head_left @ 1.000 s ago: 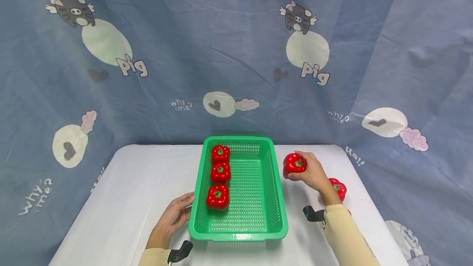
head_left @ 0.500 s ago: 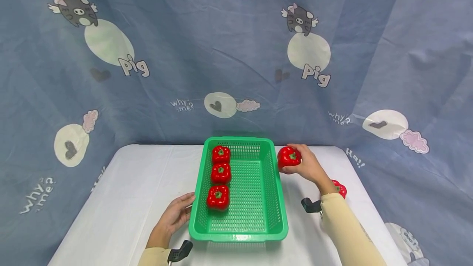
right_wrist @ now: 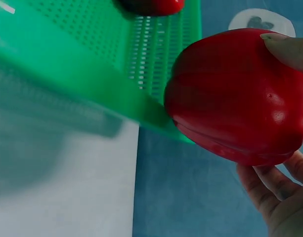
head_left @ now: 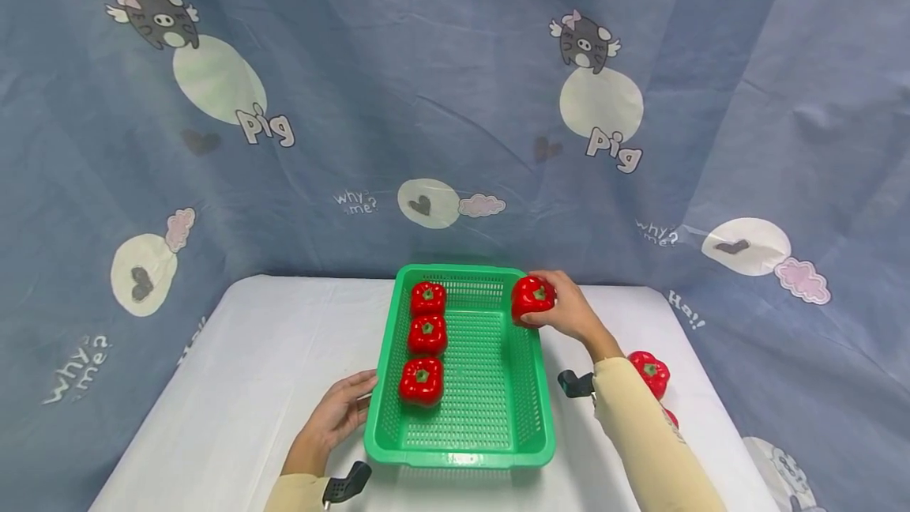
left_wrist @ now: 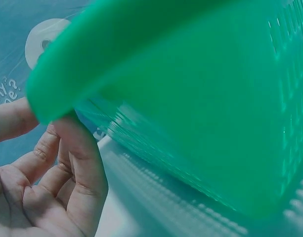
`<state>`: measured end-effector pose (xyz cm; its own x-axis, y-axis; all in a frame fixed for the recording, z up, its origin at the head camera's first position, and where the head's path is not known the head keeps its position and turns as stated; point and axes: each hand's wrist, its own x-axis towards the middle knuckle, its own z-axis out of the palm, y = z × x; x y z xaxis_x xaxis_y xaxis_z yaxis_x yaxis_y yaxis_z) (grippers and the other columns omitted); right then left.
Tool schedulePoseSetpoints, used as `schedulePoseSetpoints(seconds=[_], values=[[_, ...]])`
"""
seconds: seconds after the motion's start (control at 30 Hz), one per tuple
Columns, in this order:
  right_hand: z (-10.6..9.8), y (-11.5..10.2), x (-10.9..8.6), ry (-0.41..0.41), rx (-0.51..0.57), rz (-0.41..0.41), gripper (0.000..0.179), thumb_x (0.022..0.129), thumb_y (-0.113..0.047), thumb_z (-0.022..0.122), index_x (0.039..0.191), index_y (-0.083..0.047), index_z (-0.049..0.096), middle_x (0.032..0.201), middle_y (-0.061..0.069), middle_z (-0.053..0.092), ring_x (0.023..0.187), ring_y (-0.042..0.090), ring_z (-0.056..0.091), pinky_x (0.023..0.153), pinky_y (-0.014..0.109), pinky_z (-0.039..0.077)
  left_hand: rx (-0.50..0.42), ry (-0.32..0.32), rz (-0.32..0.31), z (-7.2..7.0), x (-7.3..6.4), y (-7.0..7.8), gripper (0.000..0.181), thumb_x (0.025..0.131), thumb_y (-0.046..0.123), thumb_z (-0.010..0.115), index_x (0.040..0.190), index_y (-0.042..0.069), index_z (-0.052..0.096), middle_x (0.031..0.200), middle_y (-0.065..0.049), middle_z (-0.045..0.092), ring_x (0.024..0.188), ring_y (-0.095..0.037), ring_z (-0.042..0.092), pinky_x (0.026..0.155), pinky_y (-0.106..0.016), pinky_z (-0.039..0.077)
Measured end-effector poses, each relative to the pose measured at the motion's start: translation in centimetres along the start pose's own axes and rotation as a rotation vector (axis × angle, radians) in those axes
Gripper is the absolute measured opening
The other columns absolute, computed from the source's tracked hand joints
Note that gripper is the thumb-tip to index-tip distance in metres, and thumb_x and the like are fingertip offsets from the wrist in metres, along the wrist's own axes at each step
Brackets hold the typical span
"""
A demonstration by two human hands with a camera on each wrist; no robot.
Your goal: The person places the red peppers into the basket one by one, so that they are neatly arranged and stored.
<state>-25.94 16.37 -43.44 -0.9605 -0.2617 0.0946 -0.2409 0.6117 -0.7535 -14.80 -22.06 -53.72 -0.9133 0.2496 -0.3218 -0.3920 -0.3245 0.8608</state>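
My right hand (head_left: 569, 310) grips a red bell pepper (head_left: 532, 299) with fingers and thumb around its sides. That pepper is at the right rim of the green plastic basket (head_left: 458, 458), near its far right corner; in the right wrist view the held pepper (right_wrist: 235, 98) overlaps the rim. Three red bell peppers line the basket's left side: a far one (head_left: 427, 298), a middle one (head_left: 427, 334) and a near one (head_left: 422, 382). At the left rim, my left hand (head_left: 340, 411) pinches the basket edge; the left wrist view shows its fingers (left_wrist: 84, 153) by the rim.
Right of the basket, by my right forearm, lies another red bell pepper (head_left: 649, 374), with part of one more (head_left: 671, 417) showing beside the sleeve. The white table (head_left: 284, 338) ends at a blue patterned cloth (head_left: 455, 101) behind it.
My right hand has carried the pepper leftward and slightly farther away, from beside the basket to over its right rim. The left hand stays at the basket's left edge.
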Motion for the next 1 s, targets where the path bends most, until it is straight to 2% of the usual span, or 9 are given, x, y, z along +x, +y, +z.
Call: schedulePoseSetpoints(seconds=[0.57, 0.8, 1.0], values=[[2.7, -0.1, 3.2, -0.016, -0.026, 0.015, 0.071, 0.071, -0.011, 0.083, 0.134, -0.007, 0.051, 0.13, 0.017, 0.049, 0.12, 0.037, 0.047, 0.088, 0.05, 0.054, 0.028, 0.07, -0.016, 0.2, 0.3, -0.2, 0.044, 0.097, 0.016, 0.056, 0.133, -0.008, 0.046, 0.105, -0.004, 0.068, 0.098, -0.018, 0.068, 0.092, -0.036, 0.052], [4.2, 0.4, 4.3, -0.036, -0.031, 0.05, 0.072, 0.071, -0.01, 0.084, 0.134, -0.005, 0.05, 0.131, 0.016, 0.049, 0.121, 0.035, 0.047, 0.091, 0.05, 0.053, 0.02, 0.057, -0.022, 0.1, 0.4, -0.3, 0.042, 0.098, 0.017, 0.056, 0.132, -0.006, 0.047, 0.105, -0.003, 0.069, 0.098, -0.017, 0.068, 0.091, -0.035, 0.053], [5.6, 0.4, 5.3, -0.056, -0.033, 0.033, 0.071, 0.069, -0.01, 0.085, 0.132, -0.004, 0.052, 0.128, 0.017, 0.05, 0.119, 0.034, 0.048, 0.09, 0.049, 0.053, 0.018, 0.023, -0.006, 0.0, 0.2, -0.3, 0.037, 0.099, 0.014, 0.053, 0.13, -0.006, 0.049, 0.104, -0.003, 0.068, 0.097, -0.016, 0.067, 0.09, -0.035, 0.054]])
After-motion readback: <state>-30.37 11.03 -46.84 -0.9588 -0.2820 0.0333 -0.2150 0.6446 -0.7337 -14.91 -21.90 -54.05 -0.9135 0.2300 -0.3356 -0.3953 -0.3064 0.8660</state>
